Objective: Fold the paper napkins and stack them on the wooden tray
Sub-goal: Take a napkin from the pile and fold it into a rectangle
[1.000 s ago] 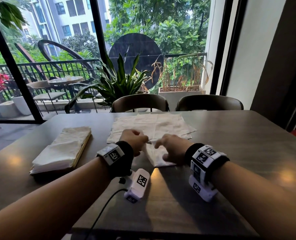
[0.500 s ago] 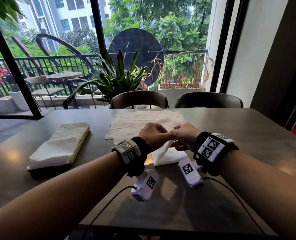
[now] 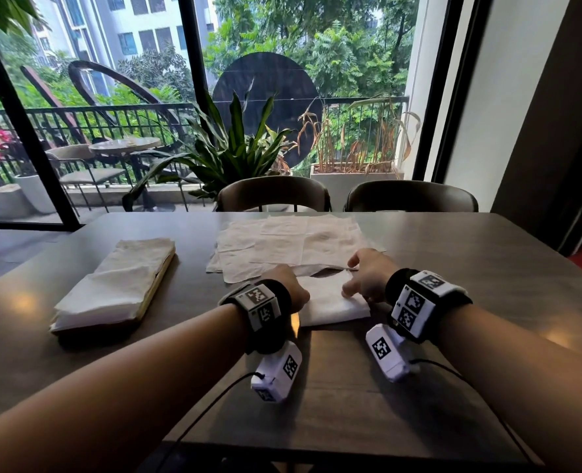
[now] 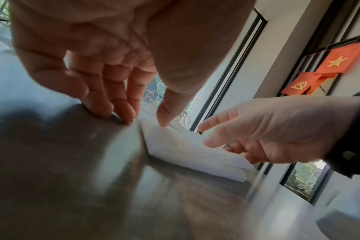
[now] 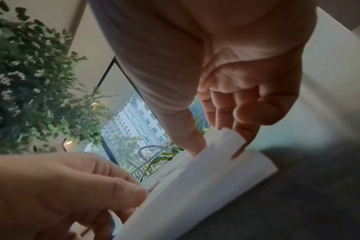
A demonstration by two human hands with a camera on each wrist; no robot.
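As the centre-frame napkin [image 3: 333, 305] is limp and light, grip edges: left hand [image 3: 291, 286] presses it straight-fingered, right hand [image 3: 368, 278] pinches a corner.

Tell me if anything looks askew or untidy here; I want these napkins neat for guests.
The folded napkin is uneven: its layers step apart at the corner by the right hand. On the wooden tray, the napkin stack is staggered rather than squared. Nothing looks spilled or torn.

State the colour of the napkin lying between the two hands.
The napkin is plain white, clearest in the head view.
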